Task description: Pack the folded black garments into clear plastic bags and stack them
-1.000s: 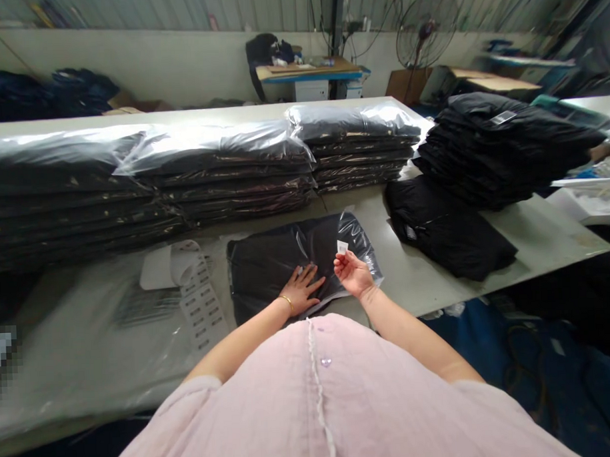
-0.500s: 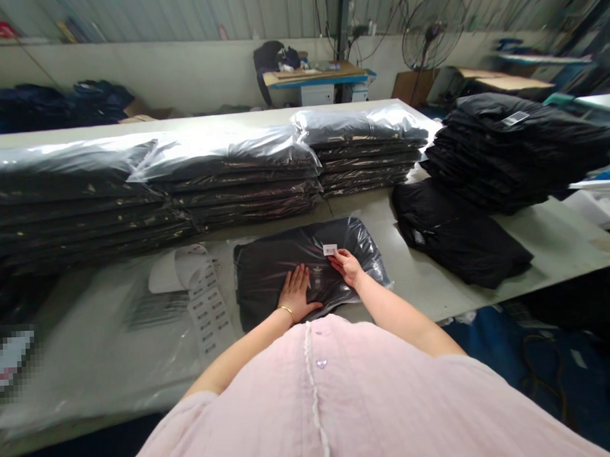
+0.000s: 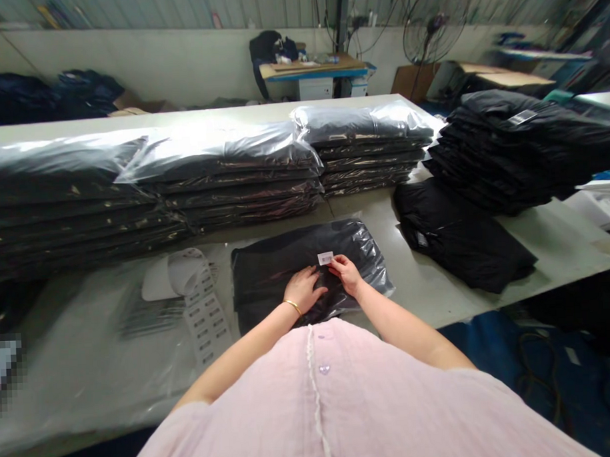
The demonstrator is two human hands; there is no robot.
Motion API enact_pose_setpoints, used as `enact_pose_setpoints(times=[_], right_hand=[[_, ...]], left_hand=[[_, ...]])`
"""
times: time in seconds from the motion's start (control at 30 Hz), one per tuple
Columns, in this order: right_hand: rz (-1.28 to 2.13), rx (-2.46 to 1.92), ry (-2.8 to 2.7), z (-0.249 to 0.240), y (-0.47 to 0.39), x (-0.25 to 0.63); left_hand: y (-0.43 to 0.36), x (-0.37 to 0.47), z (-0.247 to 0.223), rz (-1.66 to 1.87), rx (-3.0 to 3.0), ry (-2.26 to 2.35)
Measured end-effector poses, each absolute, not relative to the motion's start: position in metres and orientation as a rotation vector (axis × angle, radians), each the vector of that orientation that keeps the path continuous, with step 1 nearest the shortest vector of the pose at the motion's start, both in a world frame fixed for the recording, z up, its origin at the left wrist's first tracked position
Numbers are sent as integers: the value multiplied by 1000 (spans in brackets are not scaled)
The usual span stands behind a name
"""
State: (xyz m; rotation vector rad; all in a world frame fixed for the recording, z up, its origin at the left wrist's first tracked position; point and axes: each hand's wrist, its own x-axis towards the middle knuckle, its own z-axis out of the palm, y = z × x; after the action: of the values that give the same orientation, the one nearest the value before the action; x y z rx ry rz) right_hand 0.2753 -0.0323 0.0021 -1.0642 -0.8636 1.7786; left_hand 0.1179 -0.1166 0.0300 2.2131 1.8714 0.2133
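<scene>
A folded black garment in a clear plastic bag [image 3: 270, 256] lies flat on the table in front of me. My right hand [image 3: 346, 274] pinches a small white barcode sticker [image 3: 325, 258] by its right edge, just over the bag. Flat on the bag to its left rests my left hand [image 3: 306, 292], fingers stretched out and the tips close to the sticker. To the left, a strip of barcode stickers [image 3: 207, 318] curls from its backing over a pile of clear plastic bags [image 3: 153, 317].
Stacks of bagged black garments [image 3: 243, 164] line the table behind the bag. Right of it lie a folded black garment [image 3: 460, 236] and a tall pile of black garments [image 3: 517, 154]. The table's front edge [image 3: 488, 309] runs at the right. A fan [image 3: 435, 24] stands behind.
The sticker in my right hand has moved slightly left and down. My left hand has shifted right toward it, its fingers now angled to the sticker.
</scene>
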Motion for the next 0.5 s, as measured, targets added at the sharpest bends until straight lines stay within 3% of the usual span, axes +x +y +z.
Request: enact_pose_setpoints(times=[0.5], right_hand=[[1787,-1066,-880,11,-30,254]], left_hand=[[-120,102,4,151,2258,1854]])
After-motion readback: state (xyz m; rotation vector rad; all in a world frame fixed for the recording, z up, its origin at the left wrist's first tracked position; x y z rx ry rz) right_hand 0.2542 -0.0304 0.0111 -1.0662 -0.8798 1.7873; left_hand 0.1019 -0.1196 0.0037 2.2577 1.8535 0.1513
